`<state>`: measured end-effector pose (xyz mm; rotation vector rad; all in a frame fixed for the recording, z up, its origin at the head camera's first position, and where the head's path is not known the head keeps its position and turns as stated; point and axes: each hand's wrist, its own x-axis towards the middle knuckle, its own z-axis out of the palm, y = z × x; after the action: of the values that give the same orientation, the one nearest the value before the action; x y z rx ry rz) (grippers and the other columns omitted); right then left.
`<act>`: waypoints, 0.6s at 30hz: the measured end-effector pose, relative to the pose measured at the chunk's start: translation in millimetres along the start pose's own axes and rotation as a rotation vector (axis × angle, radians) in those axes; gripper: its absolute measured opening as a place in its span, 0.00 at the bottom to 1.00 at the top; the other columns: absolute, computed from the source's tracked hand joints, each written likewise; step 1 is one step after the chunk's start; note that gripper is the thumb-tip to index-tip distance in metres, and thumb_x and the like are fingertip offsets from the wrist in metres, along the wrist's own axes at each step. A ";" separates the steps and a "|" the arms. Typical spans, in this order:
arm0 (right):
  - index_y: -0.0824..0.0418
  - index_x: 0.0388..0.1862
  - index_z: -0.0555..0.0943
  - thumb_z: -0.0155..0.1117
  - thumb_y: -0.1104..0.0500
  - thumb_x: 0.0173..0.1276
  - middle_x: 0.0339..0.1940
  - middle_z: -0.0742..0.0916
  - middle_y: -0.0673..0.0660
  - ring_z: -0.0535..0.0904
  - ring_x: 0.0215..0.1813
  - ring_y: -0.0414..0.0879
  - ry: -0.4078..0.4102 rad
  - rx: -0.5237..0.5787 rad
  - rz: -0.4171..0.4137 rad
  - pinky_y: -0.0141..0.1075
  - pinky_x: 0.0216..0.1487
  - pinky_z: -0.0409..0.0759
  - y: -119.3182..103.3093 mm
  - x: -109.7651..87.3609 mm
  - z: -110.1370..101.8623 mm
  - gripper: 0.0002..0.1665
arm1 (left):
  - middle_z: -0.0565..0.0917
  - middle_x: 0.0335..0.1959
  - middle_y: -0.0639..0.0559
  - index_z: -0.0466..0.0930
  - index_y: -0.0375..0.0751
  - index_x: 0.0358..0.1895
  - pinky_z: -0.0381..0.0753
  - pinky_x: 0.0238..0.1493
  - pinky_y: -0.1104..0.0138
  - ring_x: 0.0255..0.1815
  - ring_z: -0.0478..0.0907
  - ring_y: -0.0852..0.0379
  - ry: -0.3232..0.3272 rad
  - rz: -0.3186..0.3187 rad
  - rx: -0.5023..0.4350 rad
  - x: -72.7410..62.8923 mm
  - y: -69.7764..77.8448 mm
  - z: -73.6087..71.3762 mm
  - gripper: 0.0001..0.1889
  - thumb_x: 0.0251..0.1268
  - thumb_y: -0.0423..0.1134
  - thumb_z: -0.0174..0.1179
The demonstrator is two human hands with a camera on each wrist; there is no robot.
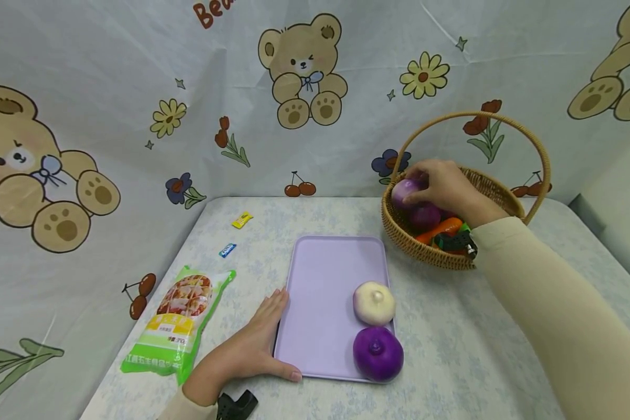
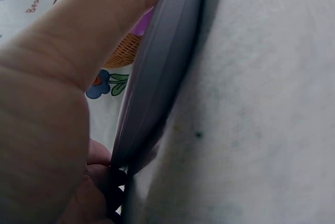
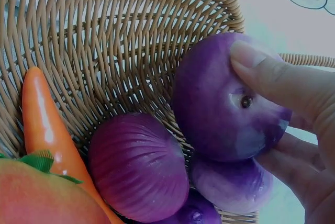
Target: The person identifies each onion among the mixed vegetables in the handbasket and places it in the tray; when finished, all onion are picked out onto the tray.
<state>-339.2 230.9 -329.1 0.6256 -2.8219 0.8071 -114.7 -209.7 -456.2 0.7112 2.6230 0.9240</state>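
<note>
My right hand is at the left part of a wicker basket, gripping a smooth, round purple vegetable between thumb and fingers. Under and beside it in the right wrist view are a ribbed red onion, another purple vegetable and a carrot. My left hand rests along the left edge of a lilac tray, thumb stretched out at the near corner. On the tray's right side sit a whitish round vegetable and, nearer, a deep purple one.
Left of the tray lies a green and white food packet. Beyond it are a small blue wrapped sweet and a yellow one. The basket's tall handle arches over the right hand. A bear-print cloth hangs behind the table.
</note>
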 end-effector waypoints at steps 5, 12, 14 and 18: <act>0.65 0.57 0.86 0.87 0.55 0.59 0.53 0.87 0.65 0.81 0.56 0.62 0.007 0.003 0.006 0.60 0.60 0.78 -3.6 -1.7 -6.2 0.30 | 0.37 0.87 0.41 0.36 0.35 0.86 0.37 0.81 0.48 0.85 0.31 0.46 -0.004 -0.006 -0.001 0.5 -0.6 0.2 0.81 0.39 0.74 0.79; 0.64 0.55 0.86 0.87 0.53 0.59 0.52 0.87 0.64 0.82 0.56 0.62 0.029 0.003 -0.014 0.60 0.59 0.80 -13.3 -6.8 -14.0 0.29 | 0.38 0.87 0.41 0.36 0.35 0.86 0.37 0.81 0.49 0.85 0.31 0.47 -0.008 -0.004 0.002 1.1 -1.6 0.4 0.81 0.39 0.74 0.79; 0.64 0.54 0.87 0.87 0.52 0.59 0.52 0.87 0.64 0.83 0.56 0.62 0.035 0.003 -0.021 0.60 0.59 0.80 -16.8 -9.5 -15.7 0.29 | 0.38 0.87 0.41 0.36 0.35 0.86 0.37 0.81 0.49 0.85 0.31 0.47 -0.007 -0.002 0.005 1.0 -1.5 0.3 0.81 0.39 0.74 0.79; 0.64 0.54 0.86 0.86 0.52 0.59 0.53 0.87 0.64 0.82 0.56 0.63 0.043 0.015 -0.030 0.61 0.59 0.80 -23.4 -13.8 -18.3 0.29 | 0.38 0.87 0.41 0.36 0.34 0.86 0.37 0.81 0.49 0.85 0.31 0.47 -0.007 0.001 0.007 0.7 -1.0 0.1 0.81 0.39 0.74 0.79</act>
<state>-316.4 227.4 -305.8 0.6434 -2.7631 0.8273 -115.6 -209.9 -457.0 0.7161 2.6212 0.9116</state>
